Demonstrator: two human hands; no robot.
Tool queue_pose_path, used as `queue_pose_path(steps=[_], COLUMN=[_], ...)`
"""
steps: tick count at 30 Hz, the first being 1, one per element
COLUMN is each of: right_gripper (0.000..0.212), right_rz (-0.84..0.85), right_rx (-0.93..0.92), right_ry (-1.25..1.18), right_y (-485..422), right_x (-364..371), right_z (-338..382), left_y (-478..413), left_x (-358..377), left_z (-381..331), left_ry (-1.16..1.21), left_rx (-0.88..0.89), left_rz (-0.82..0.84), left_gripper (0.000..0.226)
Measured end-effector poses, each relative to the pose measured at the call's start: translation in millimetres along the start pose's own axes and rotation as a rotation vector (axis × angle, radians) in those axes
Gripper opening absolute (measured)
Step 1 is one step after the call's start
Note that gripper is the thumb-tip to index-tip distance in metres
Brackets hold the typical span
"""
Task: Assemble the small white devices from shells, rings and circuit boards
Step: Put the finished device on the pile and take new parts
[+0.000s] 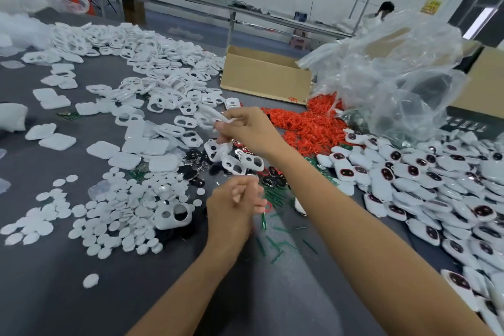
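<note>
Right hand [245,128] pinches a glossy white shell [208,117], two holes through it, above the middle of the grey table [68,294]. Left hand [234,203] sits nearer, fingers curled by a thin red ring [268,207]. It's blurred, so I can't tell its grip.

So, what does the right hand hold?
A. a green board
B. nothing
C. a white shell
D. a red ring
C: the right hand pinches a white shell with holes at its fingertips.
</note>
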State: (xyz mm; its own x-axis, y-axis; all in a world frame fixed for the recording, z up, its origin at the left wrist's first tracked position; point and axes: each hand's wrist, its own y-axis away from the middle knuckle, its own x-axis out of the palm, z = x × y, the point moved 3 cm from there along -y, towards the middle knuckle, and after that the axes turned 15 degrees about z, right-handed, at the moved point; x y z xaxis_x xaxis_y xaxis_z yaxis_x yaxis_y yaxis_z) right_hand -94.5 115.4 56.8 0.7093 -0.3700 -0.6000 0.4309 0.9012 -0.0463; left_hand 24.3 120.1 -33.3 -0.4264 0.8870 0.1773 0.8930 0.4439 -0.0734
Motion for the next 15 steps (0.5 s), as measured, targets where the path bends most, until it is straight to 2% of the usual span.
queue_pose_path(steps=[7, 13, 15], right_gripper=[0.02, 0.031, 0.03], right_rz=[0.158, 0.1, 0.078], right_rx=[-0.008, 0.064, 0.073], right_ry=[-0.263, -0.473, -0.413], right_y=[38, 69, 81], right_x=[7, 11, 14], right_z=[-7, -22, -27], left_y=[-2, -3, -2], left_x=[-3, -5, -4], left_z=[-6, -7, -10], left_ry=[0.241, 0.299, 0.277], left_rx=[-0.028, -0.021, -0.006], left_rz=[-0.059, -0.062, -0.02], left_gripper=[0.014, 0.028, 0.027])
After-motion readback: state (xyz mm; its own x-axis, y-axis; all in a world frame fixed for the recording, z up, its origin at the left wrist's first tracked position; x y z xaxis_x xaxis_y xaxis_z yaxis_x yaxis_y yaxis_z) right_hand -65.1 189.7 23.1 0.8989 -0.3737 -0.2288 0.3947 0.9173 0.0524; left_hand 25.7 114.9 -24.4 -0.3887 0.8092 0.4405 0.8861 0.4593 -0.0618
